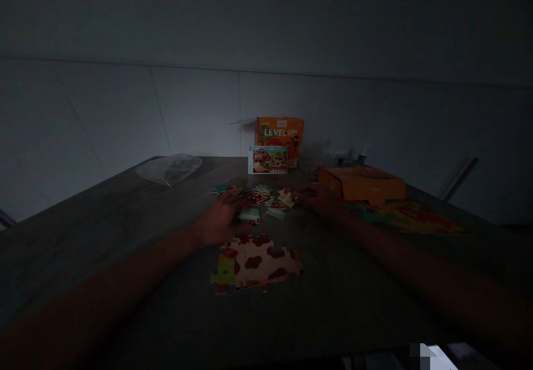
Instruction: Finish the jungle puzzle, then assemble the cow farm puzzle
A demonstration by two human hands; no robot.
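Note:
In dim light, a joined section of jigsaw puzzle lies flat nearest me, showing a white cow with brown patches. Beyond it, loose puzzle pieces are heaped together. My left hand is over the left side of the heap, fingers spread, thumb near a pale green puzzle piece. From the right, my right hand reaches in with its fingers stretched out. Its fingertips are beside a cream puzzle piece; whether they touch it is too dark to tell.
A picture card of a farm stands against an orange "LEVEL UP!" box at the back. An orange box and a colourful printed sheet lie at right. A clear plastic bag rests at back left.

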